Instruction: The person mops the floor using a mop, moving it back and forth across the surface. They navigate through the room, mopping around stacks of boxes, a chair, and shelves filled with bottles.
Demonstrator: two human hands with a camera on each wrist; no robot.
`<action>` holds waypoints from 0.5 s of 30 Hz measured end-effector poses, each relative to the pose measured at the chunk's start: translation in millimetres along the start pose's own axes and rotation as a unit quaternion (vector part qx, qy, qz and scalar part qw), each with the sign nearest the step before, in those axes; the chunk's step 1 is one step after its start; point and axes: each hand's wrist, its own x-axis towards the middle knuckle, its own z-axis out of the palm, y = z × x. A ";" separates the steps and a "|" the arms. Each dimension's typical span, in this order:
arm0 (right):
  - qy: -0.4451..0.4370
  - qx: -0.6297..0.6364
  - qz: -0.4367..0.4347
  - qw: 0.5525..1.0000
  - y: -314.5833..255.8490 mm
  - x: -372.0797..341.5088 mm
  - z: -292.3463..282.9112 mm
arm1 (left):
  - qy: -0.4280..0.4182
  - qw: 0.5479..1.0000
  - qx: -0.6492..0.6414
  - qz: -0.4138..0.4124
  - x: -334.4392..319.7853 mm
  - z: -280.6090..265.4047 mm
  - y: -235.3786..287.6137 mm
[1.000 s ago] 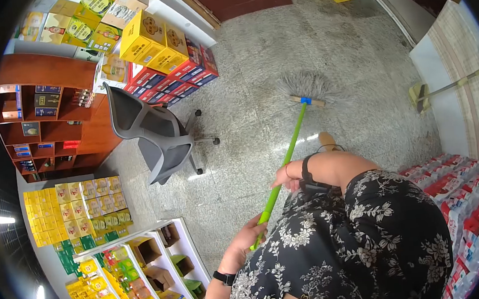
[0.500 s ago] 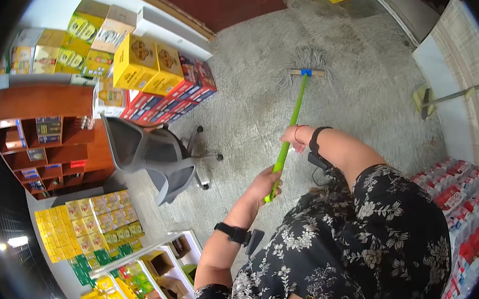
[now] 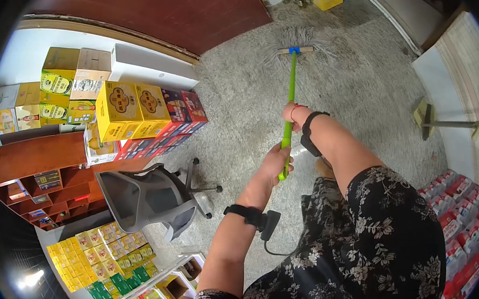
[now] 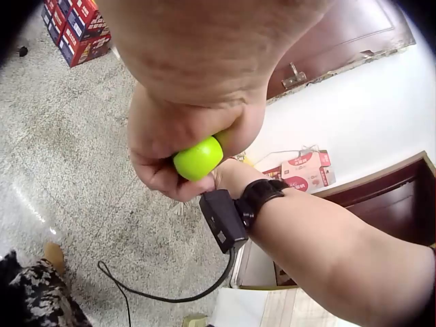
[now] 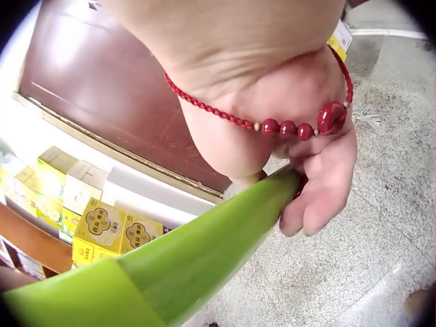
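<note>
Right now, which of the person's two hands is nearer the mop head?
The right hand, with the red bracelet: it grips the green handle farther along toward the mop head, while the left hand holds it close to its other end.

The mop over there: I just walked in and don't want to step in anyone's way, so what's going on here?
A person is holding a mop by its green handle with both hands. The left hand grips near the handle's top end, and the right hand grips it farther down. The strands are spread on the gray floor, out in front of the person. An office chair stands off to the left, apart from the mop.
</note>
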 end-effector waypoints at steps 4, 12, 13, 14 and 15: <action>-0.020 0.017 0.004 1.000 -17.7 20.5 -27.3 | 0.007 1.000 0.007 -0.001 17.3 -1.6 27.4; -0.061 0.015 -0.014 0.998 -15.1 11.5 -19.5 | -0.004 1.000 -0.001 0.002 12.6 -13.2 14.1; -0.064 0.008 -0.017 0.998 -10.0 7.6 -8.4 | 0.000 1.000 -0.006 0.004 7.3 -17.1 4.5; -0.055 0.045 -0.043 0.997 -3.5 2.0 4.7 | -0.005 1.000 -0.008 0.001 1.4 -21.0 -6.4; -0.046 0.082 -0.069 0.993 3.8 -0.9 19.6 | -0.009 1.000 -0.010 -0.001 -6.3 -25.5 -17.6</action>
